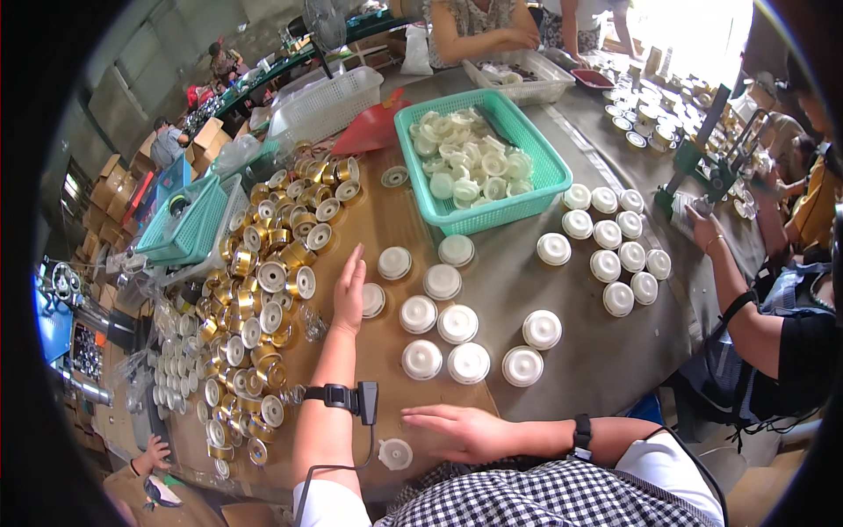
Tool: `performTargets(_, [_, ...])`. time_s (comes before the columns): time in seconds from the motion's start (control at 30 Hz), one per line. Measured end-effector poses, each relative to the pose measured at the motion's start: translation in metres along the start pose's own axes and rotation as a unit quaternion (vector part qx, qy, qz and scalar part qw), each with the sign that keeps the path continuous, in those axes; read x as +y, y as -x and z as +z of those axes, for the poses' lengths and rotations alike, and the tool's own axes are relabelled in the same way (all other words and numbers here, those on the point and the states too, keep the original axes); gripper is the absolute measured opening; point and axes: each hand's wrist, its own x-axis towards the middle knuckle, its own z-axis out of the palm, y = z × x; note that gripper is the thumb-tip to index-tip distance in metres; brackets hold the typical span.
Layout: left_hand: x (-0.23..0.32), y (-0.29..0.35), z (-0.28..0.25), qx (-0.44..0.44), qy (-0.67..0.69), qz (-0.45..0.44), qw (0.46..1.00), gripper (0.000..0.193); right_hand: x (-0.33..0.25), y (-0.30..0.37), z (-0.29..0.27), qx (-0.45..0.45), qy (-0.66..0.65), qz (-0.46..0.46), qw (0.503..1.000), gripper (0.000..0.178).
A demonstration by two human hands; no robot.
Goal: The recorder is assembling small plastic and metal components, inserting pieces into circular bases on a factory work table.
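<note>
My left hand [349, 292] stands on edge over the table, its fingers stretched out and holding nothing. It is right beside a white round cap [372, 300], and whether it touches the cap I cannot tell. To its left spreads a heap of gold cylindrical pieces with white round ends [272, 277]. My right hand [464, 432] is low in front of my checked apron, fingers extended and empty. A flat translucent white disc [395, 454] lies just left of its fingertips. Beyond that hand, several white round caps [457, 324] sit in loose groups, flat on the table.
A teal basket [492, 212] of translucent white rings stands at the far middle, with a red scoop [364, 130] left of it. More white caps [606, 234] sit to the right. A co-worker's hand [705, 230] is near a green hand press [694, 162]. Another person's hand [154, 453] shows lower left.
</note>
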Motion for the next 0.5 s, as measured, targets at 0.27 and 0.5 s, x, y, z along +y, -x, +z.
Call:
performTargets(0.27, [0.005,-0.023,0.042,-0.179,0.201,-0.073,0.960,0.058,0.049,-0.049,0.020,0.056,0.048,0.033,0.997,0.087])
performTargets(0.5, [0.017,0.002,0.099,-0.223,0.167,-0.021,0.960,0.054,0.042,-0.019,-0.022,0.135,0.048,0.101,0.985,0.092])
